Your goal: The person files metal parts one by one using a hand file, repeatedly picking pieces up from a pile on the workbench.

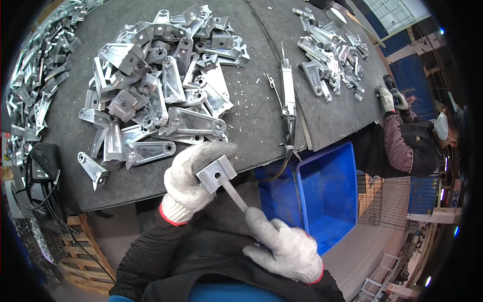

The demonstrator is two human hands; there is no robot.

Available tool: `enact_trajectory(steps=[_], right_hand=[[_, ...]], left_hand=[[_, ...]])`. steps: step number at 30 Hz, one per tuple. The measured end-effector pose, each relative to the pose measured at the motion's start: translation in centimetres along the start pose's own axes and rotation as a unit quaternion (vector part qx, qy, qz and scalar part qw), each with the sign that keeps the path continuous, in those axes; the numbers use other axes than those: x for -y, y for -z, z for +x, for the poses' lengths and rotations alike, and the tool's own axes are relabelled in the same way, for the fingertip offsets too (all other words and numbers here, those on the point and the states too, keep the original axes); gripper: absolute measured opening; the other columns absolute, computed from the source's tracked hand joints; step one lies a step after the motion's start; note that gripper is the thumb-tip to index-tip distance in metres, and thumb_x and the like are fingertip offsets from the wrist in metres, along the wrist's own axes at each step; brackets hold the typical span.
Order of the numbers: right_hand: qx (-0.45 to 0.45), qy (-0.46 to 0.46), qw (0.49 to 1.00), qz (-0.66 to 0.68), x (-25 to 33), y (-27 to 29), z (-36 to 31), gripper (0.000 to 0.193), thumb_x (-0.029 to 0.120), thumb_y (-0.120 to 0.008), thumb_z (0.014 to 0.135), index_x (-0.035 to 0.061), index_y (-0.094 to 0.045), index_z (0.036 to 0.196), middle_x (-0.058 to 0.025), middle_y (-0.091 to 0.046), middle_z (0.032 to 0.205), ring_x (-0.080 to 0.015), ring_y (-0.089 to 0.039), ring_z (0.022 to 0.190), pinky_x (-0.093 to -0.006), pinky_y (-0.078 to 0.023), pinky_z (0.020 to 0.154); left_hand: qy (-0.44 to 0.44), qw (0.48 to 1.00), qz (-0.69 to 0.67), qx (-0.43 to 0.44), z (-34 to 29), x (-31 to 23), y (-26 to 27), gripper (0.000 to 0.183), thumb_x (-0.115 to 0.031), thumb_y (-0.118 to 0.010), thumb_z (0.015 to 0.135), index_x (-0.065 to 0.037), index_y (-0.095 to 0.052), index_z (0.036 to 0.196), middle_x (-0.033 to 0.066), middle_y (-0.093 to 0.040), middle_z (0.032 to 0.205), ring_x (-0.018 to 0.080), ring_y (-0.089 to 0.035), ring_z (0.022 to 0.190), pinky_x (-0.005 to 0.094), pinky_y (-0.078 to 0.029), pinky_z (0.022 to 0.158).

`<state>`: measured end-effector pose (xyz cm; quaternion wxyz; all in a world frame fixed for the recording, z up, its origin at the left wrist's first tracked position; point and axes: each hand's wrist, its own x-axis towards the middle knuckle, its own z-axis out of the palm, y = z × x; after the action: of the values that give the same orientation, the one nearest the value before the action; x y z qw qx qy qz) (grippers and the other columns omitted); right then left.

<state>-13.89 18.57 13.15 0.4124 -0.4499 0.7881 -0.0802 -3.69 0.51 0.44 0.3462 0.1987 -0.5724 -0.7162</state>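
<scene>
Gripping a small cast metal bracket (216, 173) just below the middle of the frame, the left hand (188, 183), in a white knit glove with a red cuff, is clenched around the part from the left, thumb over its top. The right hand (287, 249), gloved the same way at lower centre right, is closed on the handle end of a thin flat tool (234, 195), probably a file, whose tip meets the bracket's underside.

The bracket looks like bright aluminium: stiff, fairly light for its bulk, unlikely to bend or break, but with smooth faces and crisp edges that could slip or bite. I judge the blocky body the best place to hold it, as the left hand does, leaving the drilled face clear. That face, with its single round hole, is turned up and toward the right of the frame. The bracket's long axis seems to run from lower left to upper right, though the glove hides much of it. The tool's long axis runs diagonally from the bracket down to the right hand.

Farther out, a heap of similar brackets (161, 85) lies on the dark surface (254, 121) in the upper left, a long pneumatic tool (288, 93) lies at upper centre, and a blue bin (327, 196) sits right of the hands. At the right edge, another person's gloved hand (386, 98) works beside a smaller pile of parts (332, 55).
</scene>
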Motion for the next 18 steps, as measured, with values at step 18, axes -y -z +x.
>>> enact_trajectory(steps=[18], right_hand=[[0.062, 0.172, 0.940, 0.289, -3.4, -0.7, 0.2, 0.081, 0.023, -0.073, 0.090, 0.0039, -0.027, 0.155, -0.0216, -0.055, 0.140, -0.0285, -0.064, 0.114, -0.0363, -0.054, 0.093]], left_hand=[[-0.036, 0.988, 0.134, 0.065, -0.3, 1.3, 0.9, 0.049, 0.003, -0.065, 0.082, 0.008, -0.054, 0.129, 0.0209, -0.069, 0.116, 0.0246, -0.068, 0.104, 0.0371, -0.056, 0.092]])
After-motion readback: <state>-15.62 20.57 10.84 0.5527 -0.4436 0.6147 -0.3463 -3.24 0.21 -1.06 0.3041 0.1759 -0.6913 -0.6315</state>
